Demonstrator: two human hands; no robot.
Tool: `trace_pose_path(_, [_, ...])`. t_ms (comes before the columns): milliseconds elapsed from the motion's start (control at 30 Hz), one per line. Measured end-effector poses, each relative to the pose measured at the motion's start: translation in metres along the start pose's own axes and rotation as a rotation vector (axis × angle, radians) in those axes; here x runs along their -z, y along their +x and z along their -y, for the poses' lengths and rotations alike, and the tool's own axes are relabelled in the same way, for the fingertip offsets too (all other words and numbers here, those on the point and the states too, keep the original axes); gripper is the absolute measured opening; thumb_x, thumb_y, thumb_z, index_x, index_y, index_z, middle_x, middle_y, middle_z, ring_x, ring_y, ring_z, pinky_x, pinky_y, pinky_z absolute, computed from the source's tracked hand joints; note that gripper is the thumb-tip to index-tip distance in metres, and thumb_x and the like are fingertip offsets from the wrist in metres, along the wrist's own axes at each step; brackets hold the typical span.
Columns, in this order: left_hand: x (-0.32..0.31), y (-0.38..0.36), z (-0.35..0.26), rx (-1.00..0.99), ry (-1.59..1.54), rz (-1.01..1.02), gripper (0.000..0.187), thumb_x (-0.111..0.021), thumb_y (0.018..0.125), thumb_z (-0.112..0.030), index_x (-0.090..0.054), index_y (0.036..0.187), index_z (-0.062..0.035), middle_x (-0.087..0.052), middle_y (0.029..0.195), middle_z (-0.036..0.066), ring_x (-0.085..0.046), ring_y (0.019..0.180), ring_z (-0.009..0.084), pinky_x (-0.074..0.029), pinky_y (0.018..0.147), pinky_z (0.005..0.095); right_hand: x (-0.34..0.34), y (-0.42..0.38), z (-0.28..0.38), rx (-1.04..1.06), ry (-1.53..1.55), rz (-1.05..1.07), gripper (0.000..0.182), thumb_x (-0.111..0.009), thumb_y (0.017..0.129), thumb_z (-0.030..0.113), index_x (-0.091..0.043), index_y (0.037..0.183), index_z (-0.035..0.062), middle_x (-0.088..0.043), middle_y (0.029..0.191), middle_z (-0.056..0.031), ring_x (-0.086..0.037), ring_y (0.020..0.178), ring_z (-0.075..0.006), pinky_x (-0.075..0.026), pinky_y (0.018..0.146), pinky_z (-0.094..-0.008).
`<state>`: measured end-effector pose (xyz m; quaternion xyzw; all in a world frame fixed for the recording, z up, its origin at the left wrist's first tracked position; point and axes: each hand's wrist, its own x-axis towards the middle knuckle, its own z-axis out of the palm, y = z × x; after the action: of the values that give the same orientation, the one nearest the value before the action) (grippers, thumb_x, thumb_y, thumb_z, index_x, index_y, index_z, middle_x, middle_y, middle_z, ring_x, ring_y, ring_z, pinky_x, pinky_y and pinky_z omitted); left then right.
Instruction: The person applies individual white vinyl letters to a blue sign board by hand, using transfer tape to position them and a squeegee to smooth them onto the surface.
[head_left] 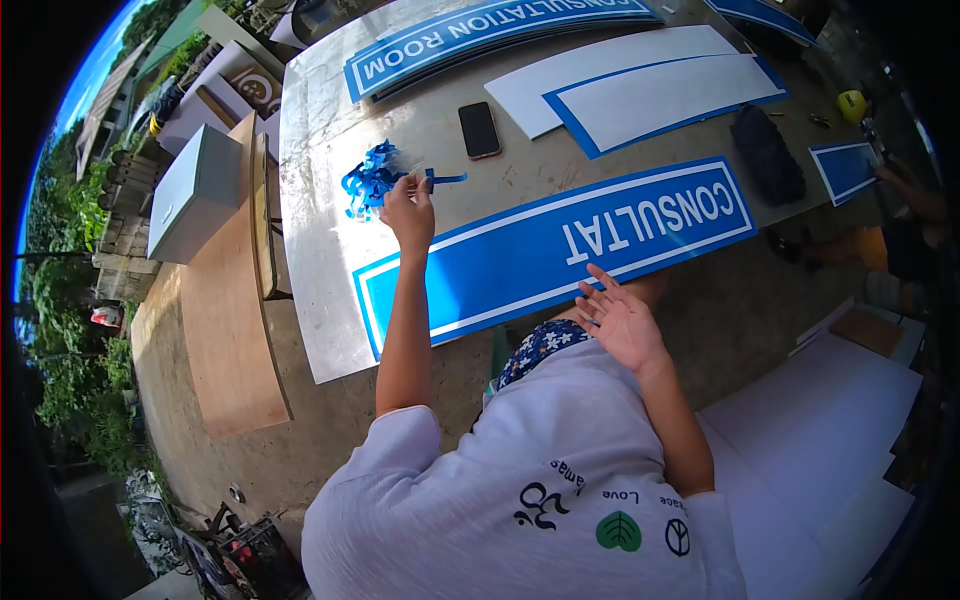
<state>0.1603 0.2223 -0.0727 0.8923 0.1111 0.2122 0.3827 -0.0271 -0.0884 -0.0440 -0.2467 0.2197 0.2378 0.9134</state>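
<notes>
My left hand (408,212) is raised over the left end of a blue sign (490,265), its fingertips pinched on a small blue vinyl strip (448,179). Right beside those fingers lies a tangled heap of blue vinyl scraps (368,182). The sign lies flat along the table's near edge with white letters reading CONSULTAT, upside down from here; its left part is plain blue inside a white border. My right hand (628,325) hangs at the sign's near edge below the letters, palm up, fingers spread, holding nothing.
On the metal-topped table (325,300) are a phone (479,131), stacked CONSULTATION ROOM signs (500,45), white panels (660,95) and a dark cloth-like bundle (768,155). Another person's hand (890,178) is at far right by a small blue panel (843,172). Plywood (225,340) lies left.
</notes>
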Motion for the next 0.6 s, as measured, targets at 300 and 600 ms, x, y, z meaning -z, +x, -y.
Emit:
trace_pose_path(300, [0.041,0.107,0.133,0.140,0.526,-0.124,0.031,-0.072,0.079,-0.043,-0.071,0.092,-0.0151,-0.065,0.105,0.011,-0.049,0.113,0.0340,-0.031,0.096,0.0550,0.005,0.002,0.002,0.002,0.063,0.006,0.040,-0.057,0.095,0.026,-0.050,0.130,0.0088,-0.050,0.117,-0.0061,-0.049,0.108,-0.0184,-0.040,0.099,-0.0374])
trace_pose_path(600, [0.021,0.102,0.130,0.201,0.635,-0.134,0.046,-0.078,0.068,-0.052,-0.068,0.096,-0.0161,-0.059,0.116,0.010,-0.042,0.122,0.0341,-0.027,0.101,0.0537,0.009,0.005,0.001,-0.004,0.050,-0.036,0.037,-0.056,0.095,0.025,-0.052,0.127,0.0070,-0.053,0.112,-0.0061,-0.051,0.104,-0.0176,-0.041,0.097,-0.0374])
